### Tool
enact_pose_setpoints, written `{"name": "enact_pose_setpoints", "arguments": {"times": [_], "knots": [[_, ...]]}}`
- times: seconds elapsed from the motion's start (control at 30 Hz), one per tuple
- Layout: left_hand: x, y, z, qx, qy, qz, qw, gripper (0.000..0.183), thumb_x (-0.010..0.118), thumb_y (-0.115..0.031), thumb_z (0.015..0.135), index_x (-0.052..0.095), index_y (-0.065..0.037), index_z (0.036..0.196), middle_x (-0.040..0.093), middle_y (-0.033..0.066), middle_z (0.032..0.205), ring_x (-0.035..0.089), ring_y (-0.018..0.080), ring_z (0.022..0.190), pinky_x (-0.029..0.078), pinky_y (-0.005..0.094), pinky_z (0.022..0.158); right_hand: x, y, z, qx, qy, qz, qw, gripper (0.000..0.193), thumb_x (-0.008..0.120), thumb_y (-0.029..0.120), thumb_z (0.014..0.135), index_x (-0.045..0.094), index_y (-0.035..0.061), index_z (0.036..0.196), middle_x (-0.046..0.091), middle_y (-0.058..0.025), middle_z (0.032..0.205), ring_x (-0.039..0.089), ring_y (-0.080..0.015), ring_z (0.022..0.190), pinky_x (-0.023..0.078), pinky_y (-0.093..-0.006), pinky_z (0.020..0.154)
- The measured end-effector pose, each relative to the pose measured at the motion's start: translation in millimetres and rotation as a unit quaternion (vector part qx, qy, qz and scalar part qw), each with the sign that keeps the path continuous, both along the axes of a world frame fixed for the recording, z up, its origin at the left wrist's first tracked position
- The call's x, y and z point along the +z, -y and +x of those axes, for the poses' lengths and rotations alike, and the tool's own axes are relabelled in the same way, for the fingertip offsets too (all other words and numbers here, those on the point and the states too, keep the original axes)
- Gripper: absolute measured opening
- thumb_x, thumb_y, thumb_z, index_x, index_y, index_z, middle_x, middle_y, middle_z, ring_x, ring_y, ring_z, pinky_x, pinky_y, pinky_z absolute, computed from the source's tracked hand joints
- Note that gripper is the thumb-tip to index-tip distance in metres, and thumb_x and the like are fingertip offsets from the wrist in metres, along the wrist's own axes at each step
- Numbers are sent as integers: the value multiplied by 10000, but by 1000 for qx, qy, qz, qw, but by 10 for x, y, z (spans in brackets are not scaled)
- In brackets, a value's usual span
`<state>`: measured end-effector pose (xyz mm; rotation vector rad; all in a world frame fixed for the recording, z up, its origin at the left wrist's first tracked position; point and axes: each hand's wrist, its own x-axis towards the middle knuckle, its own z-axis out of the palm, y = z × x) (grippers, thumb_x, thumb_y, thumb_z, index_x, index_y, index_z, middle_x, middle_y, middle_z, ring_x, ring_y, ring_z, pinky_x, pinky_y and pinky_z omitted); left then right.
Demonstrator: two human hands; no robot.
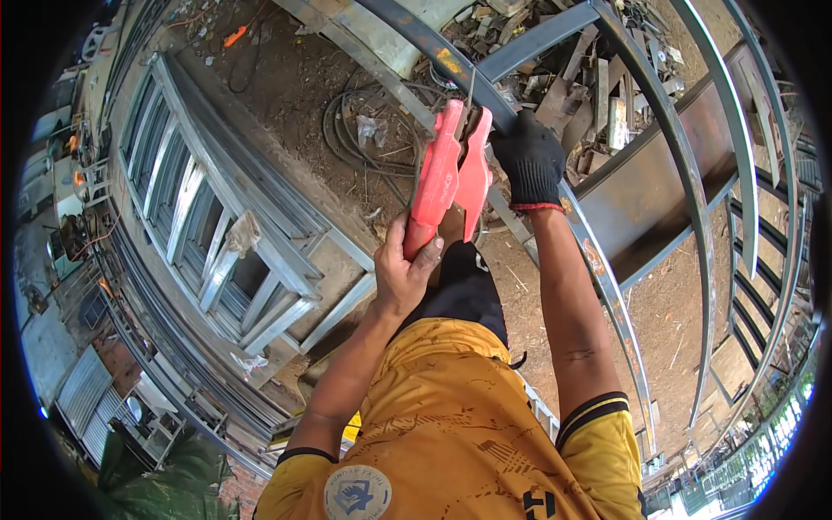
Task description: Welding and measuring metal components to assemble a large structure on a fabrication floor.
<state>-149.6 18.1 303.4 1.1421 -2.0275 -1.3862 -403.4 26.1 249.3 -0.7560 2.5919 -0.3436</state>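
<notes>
My bare left hand (pixel 406 269) is wrapped round the grip of a red welding electrode holder (pixel 438 186). Its second red arm spreads to the right, and a thin welding rod (pixel 471 87) stands up at its top end, close to a dark steel frame (pixel 537 42). In a black knitted glove with a red cuff, my right hand (pixel 530 160) rests closed on the frame's bar, just right of the holder. The tips of the gloved fingers are partly hidden.
Curved steel bars (pixel 685 165) arch along the right side. On the left lies a stack of grey metal frames (pixel 199 186). A coil of dark cable (pixel 342 130) lies on the dirt ground ahead, and scrap pieces (pixel 602 95) are heaped beyond the bar.
</notes>
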Motion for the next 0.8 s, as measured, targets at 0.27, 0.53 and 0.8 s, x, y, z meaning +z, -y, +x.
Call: {"name": "enact_pose_setpoints", "arguments": {"times": [0.27,0.53,0.8], "knots": [[46,25,-27,-6,15,0,1000,581,706,-335,894,491,27,1295,655,215,1055,667,340,926,520,397,812,-10,17,-3,-1,-1,-8,1000,459,653,498,791,655,82,984,694,-224,951,673,-396,928,532,-482,782],[26,10,-96,-2,17,-4,1000,575,705,-329,896,496,33,1291,656,218,1051,667,341,928,521,393,809,-13,20,-7,5,8,-6,1000,490,639,537,801,654,80,976,690,-233,948,672,-400,925,531,-484,777],[72,32,-111,-3,30,10,1000,583,706,-321,895,496,39,1302,658,222,1045,672,347,922,523,393,800,-11,17,-7,5,10,-10,1000,494,637,540,804,647,71,962,688,-240,944,669,-408,920,528,-490,771]]}}
